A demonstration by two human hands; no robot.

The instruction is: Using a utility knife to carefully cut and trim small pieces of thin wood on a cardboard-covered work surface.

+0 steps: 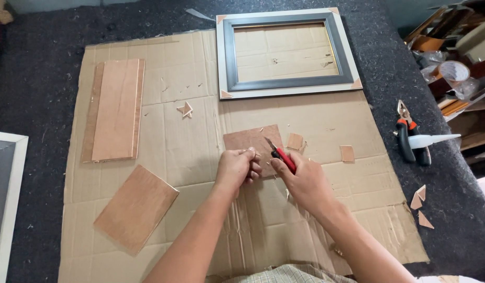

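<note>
Red-handled utility knife [282,157] gripped in right hand [301,181], fingers wrapped tight around handle, blade tip angled up-left, touching or just over brown board piece [249,140]. Board piece flat at centre of cardboard sheet [190,78], lower edge hidden behind both hands. Left hand [236,166] curled almost shut, fingertips pinched together just beside knife; something small possibly held there, cannot tell what. Hands close together, nearly touching.

Small square offcuts just right of board piece: one [295,141] close by, another [347,153] further right. Tiny chips scattered around. Small triangular scrap [186,109] up-left of hands.

Larger brown board [136,208] lying tilted on lower left of cardboard. Stack of long boards [115,110] upright-oriented at left side, edges roughly aligned.

Picture frame [288,86], dark inner band, pale outer edge, flat at top of cardboard, brown triangular corner pieces on its corners, cardboard visible through opening.

Cardboard sheet resting on dark felt-covered table [38,94]. Part of second frame [6,209] at left edge, cut off by view.

Right of cardboard on felt: black-and-orange pliers [408,137], white glue nozzle [434,139] lying across them. Few triangular offcuts [421,202] below. Tape roll [455,71] among clutter at top right, well apart from hands.
</note>
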